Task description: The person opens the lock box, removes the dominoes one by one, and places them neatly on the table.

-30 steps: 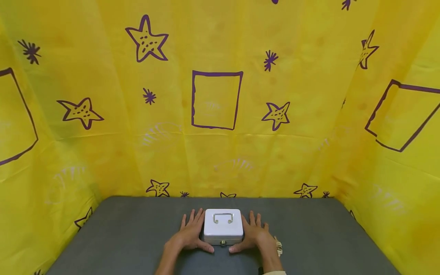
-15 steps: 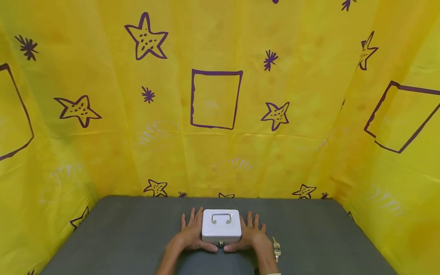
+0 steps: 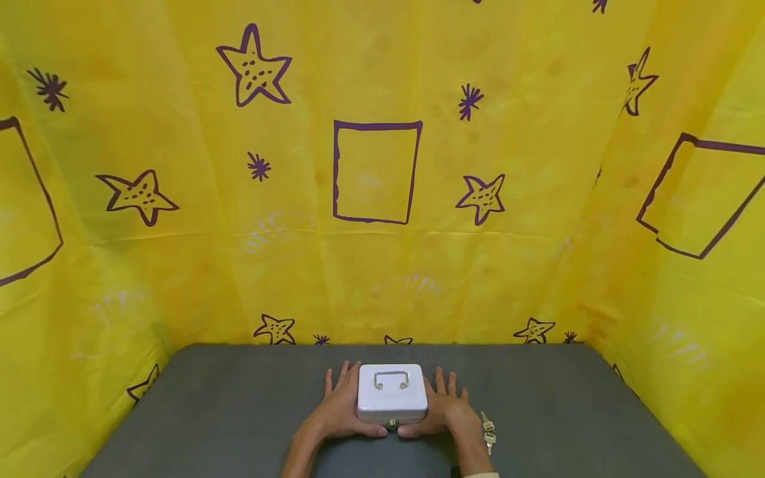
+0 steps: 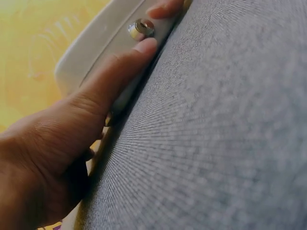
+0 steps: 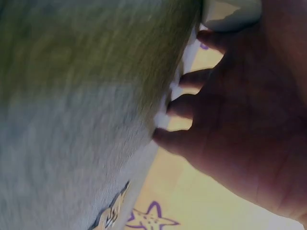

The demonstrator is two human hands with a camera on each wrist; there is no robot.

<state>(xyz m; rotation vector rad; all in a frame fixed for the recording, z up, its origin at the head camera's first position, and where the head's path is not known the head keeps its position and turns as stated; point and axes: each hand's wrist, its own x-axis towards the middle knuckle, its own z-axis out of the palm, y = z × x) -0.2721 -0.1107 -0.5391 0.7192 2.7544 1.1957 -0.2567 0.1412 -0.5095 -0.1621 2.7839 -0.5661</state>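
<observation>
A small white cash box (image 3: 392,400) stands on the grey table, lid down, its wire handle (image 3: 391,377) lying on top. A round key lock (image 3: 392,424) sits low on its front face. My left hand (image 3: 343,408) lies against the box's left side, thumb across the front; in the left wrist view the thumb tip is just beside the lock (image 4: 141,29). Against the right side lies my right hand (image 3: 443,410), its thumb likewise on the front. The right wrist view shows its fingers (image 5: 180,108) spread and fairly straight, with tips down at the tabletop.
Small metal keys (image 3: 488,433) lie on the grey tabletop (image 3: 568,411) just right of my right wrist. Yellow cloth (image 3: 382,279) printed with purple stars and frames hangs behind the table and along both sides.
Both hands have settled closer against the box, and the left thumb has slid inward towards the lock. The keys, partly covered by my right wrist before, now show more fully. The view shifted slightly.
</observation>
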